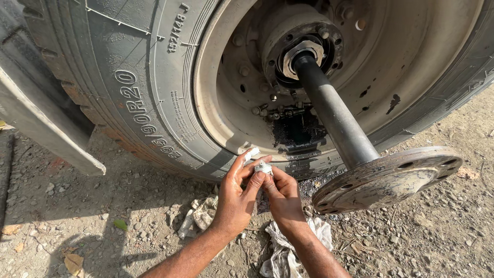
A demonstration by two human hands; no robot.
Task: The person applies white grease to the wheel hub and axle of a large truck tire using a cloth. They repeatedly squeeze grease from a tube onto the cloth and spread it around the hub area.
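While pinching small whitish tube (263, 167) between fingers of left hand (237, 198) and right hand (282, 198), keeping grip low beside wheel rim (216, 103), away from half-drawn axle shaft (337, 116).

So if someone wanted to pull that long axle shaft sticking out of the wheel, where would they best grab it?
Probably at the flange: the axle shaft looks smooth and greasy, while the wide round plate with bolt holes gives fingers an edge. Come from the free outer end, both hands on opposite rims.
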